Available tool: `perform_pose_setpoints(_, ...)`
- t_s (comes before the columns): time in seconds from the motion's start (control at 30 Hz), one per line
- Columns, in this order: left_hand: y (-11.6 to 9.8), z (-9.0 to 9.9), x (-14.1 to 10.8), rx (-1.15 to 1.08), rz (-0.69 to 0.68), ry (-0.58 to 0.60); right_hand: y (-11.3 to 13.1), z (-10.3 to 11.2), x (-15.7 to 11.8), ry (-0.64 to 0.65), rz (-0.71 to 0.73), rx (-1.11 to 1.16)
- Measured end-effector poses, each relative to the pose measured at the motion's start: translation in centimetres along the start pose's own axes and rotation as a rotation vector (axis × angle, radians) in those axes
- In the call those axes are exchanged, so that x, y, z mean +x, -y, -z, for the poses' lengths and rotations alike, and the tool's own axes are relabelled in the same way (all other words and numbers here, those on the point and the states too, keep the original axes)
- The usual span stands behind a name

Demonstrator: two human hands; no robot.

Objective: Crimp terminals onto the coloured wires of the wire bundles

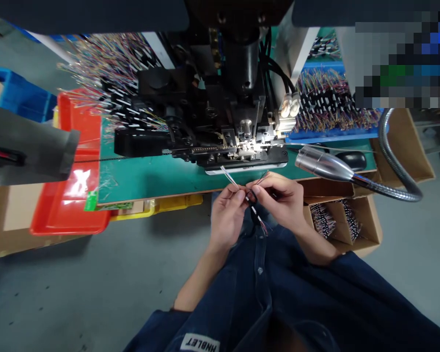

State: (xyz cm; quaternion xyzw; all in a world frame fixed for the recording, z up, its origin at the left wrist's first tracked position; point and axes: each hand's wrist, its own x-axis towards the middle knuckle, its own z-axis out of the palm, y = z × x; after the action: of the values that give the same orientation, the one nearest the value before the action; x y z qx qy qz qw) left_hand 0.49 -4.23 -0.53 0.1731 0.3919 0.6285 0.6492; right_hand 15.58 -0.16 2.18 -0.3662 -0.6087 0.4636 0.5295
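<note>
left hand (226, 215) and right hand (284, 201) pinch cable (254, 210); machine (210, 111) ahead, lamp (324, 165) right, tray (71, 208) left.

A red tray (71, 208) lies near a blue bin (25, 98).

Black machine (245, 58) cut off above, upper-right corner (407, 63) pixelated, held wires (228, 175) too fine to count

Fingers (238, 196) pinch a thin black-and-white cable (254, 210).
</note>
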Motion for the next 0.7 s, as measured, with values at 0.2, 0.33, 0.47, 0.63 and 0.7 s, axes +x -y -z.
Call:
perform_pose_setpoints(0.2,-1.0,-0.3,0.1,0.067,-0.073,-0.044,-0.7,0.2,-1.6,0.142,0.192,-0.009)
perform_pose_setpoints(0.33,-1.1,0.3,0.1,0.207,-0.109,-0.025,-1.8,1.5,-1.1,0.201,-0.001,0.33)
perform_pose_setpoints(0.47,-1.2,0.6,-0.2,0.348,-0.127,-0.021,-1.4,1.7,0.6,0.11,-0.254,0.342)
perform_pose_setpoints(0.63,-1.9,0.6,-0.2,0.493,-0.145,-0.007,0.5,0.8,1.1,0.103,-0.138,0.018)
perform_pose_setpoints(0.7,-1.9,0.9,-0.1,0.481,-0.105,0.03,0.6,0.8,0.9,0.098,-0.116,-0.018)
